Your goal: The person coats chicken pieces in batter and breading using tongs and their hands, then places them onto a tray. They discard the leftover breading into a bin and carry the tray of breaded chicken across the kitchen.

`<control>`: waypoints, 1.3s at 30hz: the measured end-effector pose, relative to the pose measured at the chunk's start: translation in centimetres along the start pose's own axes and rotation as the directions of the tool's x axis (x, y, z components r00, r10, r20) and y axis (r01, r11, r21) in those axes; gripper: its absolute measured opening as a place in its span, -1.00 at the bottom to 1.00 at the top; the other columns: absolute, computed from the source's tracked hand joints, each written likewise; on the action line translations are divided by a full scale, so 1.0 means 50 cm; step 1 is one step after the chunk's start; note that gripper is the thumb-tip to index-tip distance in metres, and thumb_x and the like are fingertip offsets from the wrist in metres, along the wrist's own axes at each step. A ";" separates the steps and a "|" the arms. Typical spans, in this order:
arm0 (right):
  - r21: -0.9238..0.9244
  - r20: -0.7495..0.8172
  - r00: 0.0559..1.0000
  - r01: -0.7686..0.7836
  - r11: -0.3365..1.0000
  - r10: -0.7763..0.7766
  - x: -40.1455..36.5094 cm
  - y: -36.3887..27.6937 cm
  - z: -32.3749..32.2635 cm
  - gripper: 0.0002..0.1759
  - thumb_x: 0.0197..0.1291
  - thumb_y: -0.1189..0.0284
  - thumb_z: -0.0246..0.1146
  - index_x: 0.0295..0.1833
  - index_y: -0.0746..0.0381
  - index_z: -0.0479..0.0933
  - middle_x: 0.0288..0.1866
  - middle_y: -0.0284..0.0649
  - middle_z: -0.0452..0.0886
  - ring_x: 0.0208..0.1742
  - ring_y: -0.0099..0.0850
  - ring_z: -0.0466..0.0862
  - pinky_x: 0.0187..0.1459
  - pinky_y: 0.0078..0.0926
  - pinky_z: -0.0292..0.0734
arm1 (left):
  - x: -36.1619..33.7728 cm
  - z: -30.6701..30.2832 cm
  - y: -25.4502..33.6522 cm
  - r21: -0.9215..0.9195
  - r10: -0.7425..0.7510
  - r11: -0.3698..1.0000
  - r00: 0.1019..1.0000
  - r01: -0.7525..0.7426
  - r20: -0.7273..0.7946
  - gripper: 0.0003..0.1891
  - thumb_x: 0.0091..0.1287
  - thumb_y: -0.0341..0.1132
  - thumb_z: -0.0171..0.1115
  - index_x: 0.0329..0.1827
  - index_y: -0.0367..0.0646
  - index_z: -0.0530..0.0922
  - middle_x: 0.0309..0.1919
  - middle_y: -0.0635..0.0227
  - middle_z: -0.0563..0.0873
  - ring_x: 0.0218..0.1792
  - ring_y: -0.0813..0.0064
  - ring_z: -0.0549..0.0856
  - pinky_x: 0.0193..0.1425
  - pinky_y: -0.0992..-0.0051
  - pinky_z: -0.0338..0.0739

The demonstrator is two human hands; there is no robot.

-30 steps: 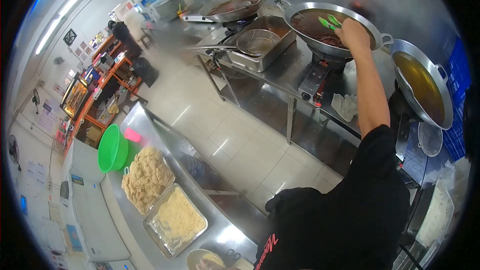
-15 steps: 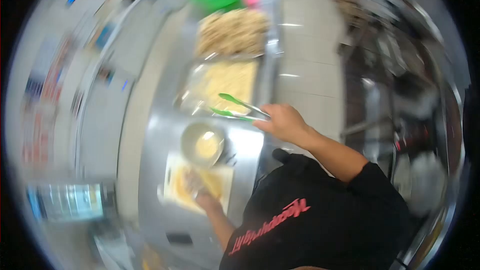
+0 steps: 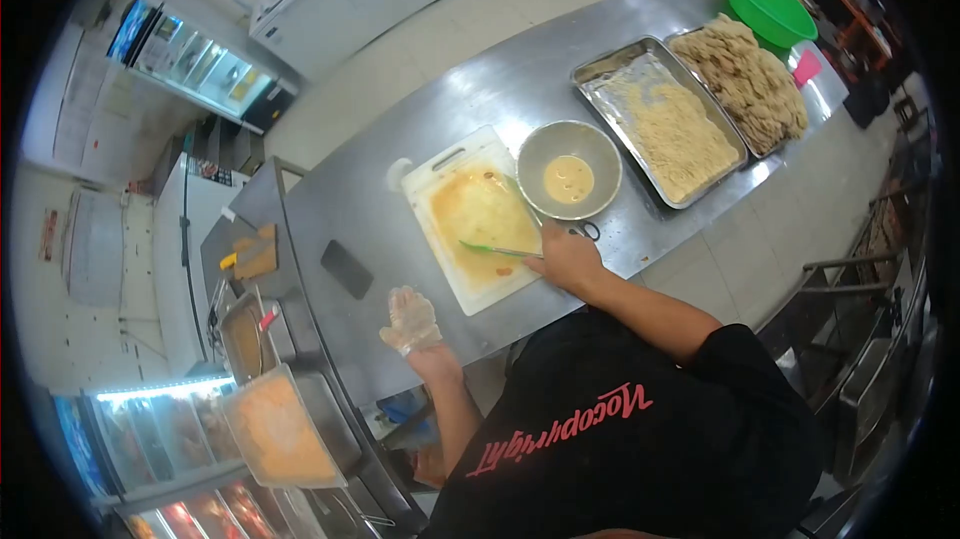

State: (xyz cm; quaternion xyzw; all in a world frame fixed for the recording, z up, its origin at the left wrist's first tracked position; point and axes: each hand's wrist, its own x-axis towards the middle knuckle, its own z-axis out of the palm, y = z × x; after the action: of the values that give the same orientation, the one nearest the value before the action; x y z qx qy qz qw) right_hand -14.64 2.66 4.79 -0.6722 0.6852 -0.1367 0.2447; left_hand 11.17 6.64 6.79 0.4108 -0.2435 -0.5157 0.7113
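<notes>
My right hand (image 3: 568, 259) is wrapped round the handle end of a pair of tongs with green tips (image 3: 482, 247). The tongs reach over a white cutting board (image 3: 466, 295), which is wet with yellowish liquid and dotted with small brown bits. In a clear plastic glove, my left hand (image 3: 410, 321) hovers by the table's near edge, fingers apart and nothing in it. Beside the board stands a metal bowl (image 3: 530, 151) with pale yellow liquid (image 3: 568, 179) at its bottom.
To the right, a metal tray (image 3: 590, 67) contains pale crumbs; another holds a heap of breaded pieces (image 3: 745, 79). A green basin (image 3: 768, 1) stands behind. A phone-like dark slab (image 3: 346, 269) and black-handled scissors (image 3: 588, 230) lie on the table. A container of orange mixture (image 3: 285, 429) stands left.
My view has swung left. My left hand has left the board for the table edge. The tongs have moved from beside the crumb tray to over the board.
</notes>
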 end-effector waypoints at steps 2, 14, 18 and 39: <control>-0.080 0.003 1.000 -0.001 0.997 0.001 0.001 -0.004 0.012 -0.15 0.17 -0.01 0.39 0.31 0.46 0.36 -0.17 0.16 0.68 -0.24 0.03 0.75 -0.27 -0.06 0.66 | -0.011 -0.004 0.001 0.000 -0.014 1.000 1.000 0.014 0.006 -0.14 0.53 0.34 -0.24 0.59 -0.25 0.14 0.50 0.07 0.33 0.46 0.24 0.39 0.55 0.30 0.28; 0.449 0.082 0.846 0.441 0.777 -0.527 -0.063 -0.108 -0.093 -0.54 0.37 0.03 0.20 -0.08 0.24 0.66 -0.24 0.06 0.67 -0.16 0.04 0.70 -0.11 -0.08 0.60 | 0.024 0.102 -0.048 -0.307 -0.273 0.887 0.928 0.346 0.255 -0.21 0.54 0.31 -0.20 0.62 -0.06 0.06 0.52 0.10 0.30 0.42 0.14 0.41 0.53 0.09 0.29; 0.454 0.198 0.849 0.363 0.814 -0.489 -0.097 -0.172 -0.133 -0.57 0.37 0.08 0.19 0.03 0.25 0.50 -0.25 0.08 0.64 -0.17 0.13 0.65 -0.11 0.00 0.53 | 0.030 0.155 -0.085 -0.287 -0.301 0.883 0.918 0.370 0.259 -0.29 0.59 0.21 -0.19 0.62 -0.04 0.10 0.50 0.12 0.35 0.42 0.14 0.41 0.53 0.10 0.30; 0.847 0.165 0.943 0.014 0.531 -0.289 -0.036 -0.089 0.089 -0.24 0.56 -0.07 -0.12 -0.09 0.54 0.53 -0.08 0.15 0.66 0.04 -0.19 0.59 0.17 -0.18 0.38 | -0.014 0.086 -0.175 0.329 -0.570 0.800 0.808 0.502 0.151 -0.46 0.63 -0.12 -0.08 0.59 -0.14 0.20 0.31 0.37 0.50 0.24 0.44 0.50 0.38 0.37 0.35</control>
State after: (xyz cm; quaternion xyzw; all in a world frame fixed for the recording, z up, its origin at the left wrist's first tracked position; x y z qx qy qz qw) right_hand -8.56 4.81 3.63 -0.5434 0.4319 -0.3688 0.6182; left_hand 2.97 4.70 1.88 0.4911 -0.2701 -0.7042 0.4359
